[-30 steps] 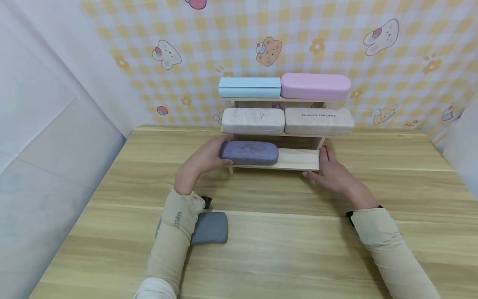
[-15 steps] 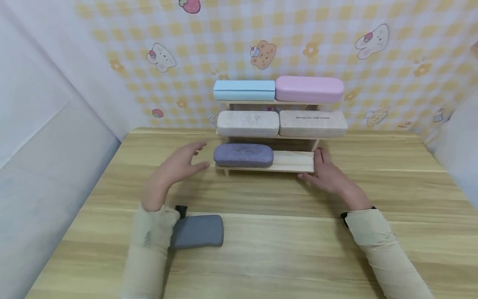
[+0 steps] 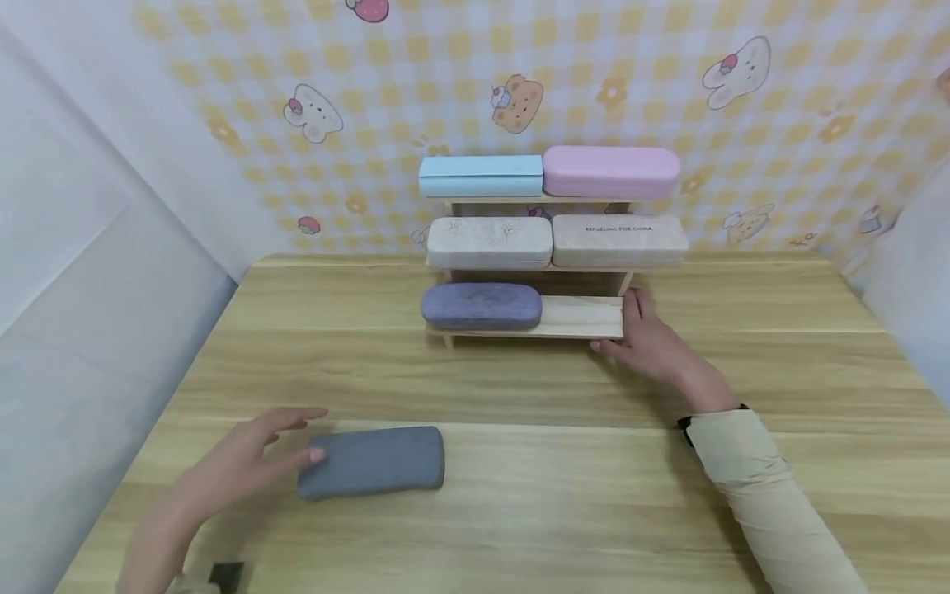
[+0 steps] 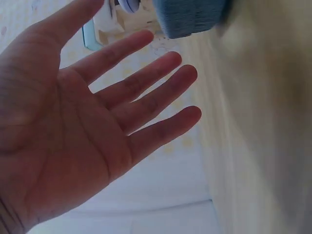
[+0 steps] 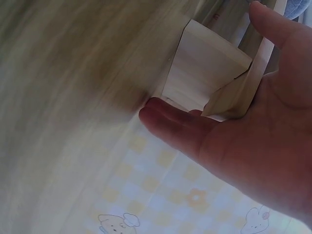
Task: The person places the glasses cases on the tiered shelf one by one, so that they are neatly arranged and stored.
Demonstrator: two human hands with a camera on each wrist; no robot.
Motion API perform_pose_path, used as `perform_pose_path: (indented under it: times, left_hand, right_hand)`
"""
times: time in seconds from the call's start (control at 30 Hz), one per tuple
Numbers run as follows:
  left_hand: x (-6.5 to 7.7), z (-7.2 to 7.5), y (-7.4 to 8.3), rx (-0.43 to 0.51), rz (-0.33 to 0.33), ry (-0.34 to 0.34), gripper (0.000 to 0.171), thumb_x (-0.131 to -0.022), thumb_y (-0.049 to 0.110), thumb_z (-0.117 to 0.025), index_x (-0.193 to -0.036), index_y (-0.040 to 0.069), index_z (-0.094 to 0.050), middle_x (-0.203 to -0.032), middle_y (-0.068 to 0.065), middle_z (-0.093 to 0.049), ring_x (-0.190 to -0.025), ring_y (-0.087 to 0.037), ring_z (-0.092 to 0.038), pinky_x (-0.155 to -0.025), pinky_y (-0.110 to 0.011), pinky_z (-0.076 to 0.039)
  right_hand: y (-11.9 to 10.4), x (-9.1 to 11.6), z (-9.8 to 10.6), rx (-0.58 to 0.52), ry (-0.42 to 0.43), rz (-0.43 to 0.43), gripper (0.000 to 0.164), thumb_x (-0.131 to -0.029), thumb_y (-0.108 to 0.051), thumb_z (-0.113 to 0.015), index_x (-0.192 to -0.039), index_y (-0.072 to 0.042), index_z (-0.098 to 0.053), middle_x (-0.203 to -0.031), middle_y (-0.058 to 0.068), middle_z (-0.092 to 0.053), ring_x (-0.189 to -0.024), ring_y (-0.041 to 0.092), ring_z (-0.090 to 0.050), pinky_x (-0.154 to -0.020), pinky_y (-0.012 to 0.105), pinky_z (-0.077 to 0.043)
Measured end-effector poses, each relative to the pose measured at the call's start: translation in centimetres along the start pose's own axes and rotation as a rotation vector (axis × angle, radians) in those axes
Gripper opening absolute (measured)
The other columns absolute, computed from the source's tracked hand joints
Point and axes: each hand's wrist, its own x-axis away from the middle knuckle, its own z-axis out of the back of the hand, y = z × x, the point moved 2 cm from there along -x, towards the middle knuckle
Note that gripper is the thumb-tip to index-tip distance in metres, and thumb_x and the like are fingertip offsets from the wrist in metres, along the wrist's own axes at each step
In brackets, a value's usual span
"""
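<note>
My left hand (image 3: 241, 462) is over the table with fingers spread, at the left end of a grey-blue glasses case (image 3: 374, 462) lying on the table. The left wrist view shows the bare palm, with the case (image 4: 190, 17) just beyond the fingers. At the right end of a three-tier wooden shelf (image 3: 582, 318), my right hand (image 3: 653, 342) holds the bottom board, thumb along the front and fingers behind. In the right wrist view the palm lies against the board's end (image 5: 243, 95). A purple glasses case (image 3: 482, 305) occupies the bottom tier's left half.
On the top tier are a light blue case (image 3: 481, 176) and a pink case (image 3: 611, 172). The middle tier bears a whitish patterned case (image 3: 490, 242) and a beige lettered case (image 3: 619, 241). A checked cloth (image 3: 416, 91) hangs behind the wooden table (image 3: 557, 511).
My left hand has let go of the purple case's left end and moved down and left to the grey-blue case. My right hand stays at the shelf's end.
</note>
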Motion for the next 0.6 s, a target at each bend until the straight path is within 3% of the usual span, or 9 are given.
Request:
perform_pose_path:
  times: [0.13,0.33,0.47,0.6]
  left_hand:
    - [1.4,-1.0,-0.5,-0.004,0.069,-0.008,0.066,-0.082,0.034,-0.083,-0.138,0.007,-0.059,-0.134,-0.013,-0.066,-0.116,-0.037,-0.065,-0.095,-0.056,-0.052]
    - [1.9,-2.2,-0.3,-0.086,0.013,0.041,0.075,-0.071,0.036,-0.09,-0.136,0.011,-0.062,-0.13,-0.011,-0.069,-0.112,-0.027,-0.067,-0.092,-0.049,-0.055]
    - [2.1,-2.9,0.1,-0.129,-0.022,0.097,0.081,-0.064,0.032,-0.094,-0.134,0.007,-0.062,-0.125,-0.014,-0.07,-0.11,-0.034,-0.068,-0.093,-0.051,-0.052]
    - [1.8,-3.6,0.9,-0.145,-0.013,0.1,0.085,-0.063,0.027,-0.095,-0.135,0.003,-0.059,-0.127,-0.018,-0.067,-0.114,-0.039,-0.065,-0.096,-0.055,-0.05]
  right_hand:
    - [0.2,0.1,0.3,-0.075,-0.021,0.011,0.104,-0.1,-0.04,-0.059,-0.153,0.017,0.01,-0.159,0.042,0.009,-0.142,0.061,-0.026,-0.115,0.064,-0.031]
    - [0.4,-0.1,0.3,-0.18,-0.059,0.017,0.108,-0.098,-0.039,-0.063,-0.153,0.015,0.013,-0.16,0.04,0.013,-0.149,0.058,-0.007,-0.119,0.066,-0.019]
    - [0.7,-0.1,0.3,-0.173,-0.057,0.016,0.107,-0.098,-0.04,-0.063,-0.154,0.013,0.011,-0.161,0.038,0.011,-0.15,0.057,-0.007,-0.12,0.066,-0.018]
    - [0.8,-0.1,0.4,-0.158,-0.051,0.016,0.108,-0.097,-0.041,-0.063,-0.154,0.013,0.011,-0.161,0.038,0.009,-0.15,0.057,-0.008,-0.12,0.066,-0.018]
